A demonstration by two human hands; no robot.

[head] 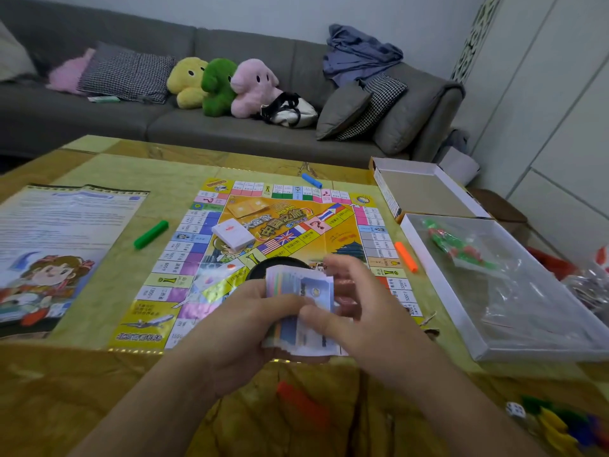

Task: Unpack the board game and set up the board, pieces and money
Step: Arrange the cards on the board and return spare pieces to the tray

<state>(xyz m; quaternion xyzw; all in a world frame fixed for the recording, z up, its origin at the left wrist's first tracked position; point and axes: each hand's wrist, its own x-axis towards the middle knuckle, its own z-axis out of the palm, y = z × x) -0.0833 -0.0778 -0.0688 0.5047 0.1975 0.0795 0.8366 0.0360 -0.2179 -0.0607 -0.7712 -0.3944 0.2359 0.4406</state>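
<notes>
We've got the stack of paper money [301,311] up off the tabletop [99,374], held over the near edge of the board [283,232]. Our left hand [244,321] cradles it from below and the left side, fingers curled round the stack, a firm grip clamped on the notes. Our right hand [359,311] comes in from the other side, thumb and fingers pinching the right edge, so both grips are closed on the same bundle.

How will it handle? We'd judge it light, thin and floppy: the top notes already fan and bow a little at the far end. Loose paper like this slides on itself, so a slack hold could let the pile spill across the board. Best to keep the left grip under the stack as a shelf and let the right peel notes off by their edge, one colour at a time.

Just beyond our grip, partly hidden by the money, sits a dark round dish [280,263]. Further out is a white deck of cards [233,234] in the middle of the board. Left of the grip lies a green stick [151,234], right of it an orange stick [406,256], far beyond a blue stick [311,180]. Well to the right is the open box tray [527,324] with a bag of small green and red pieces [456,247]. Nearer us on the right, a die [515,410] and coloured pawns [560,423], blurred.
</notes>
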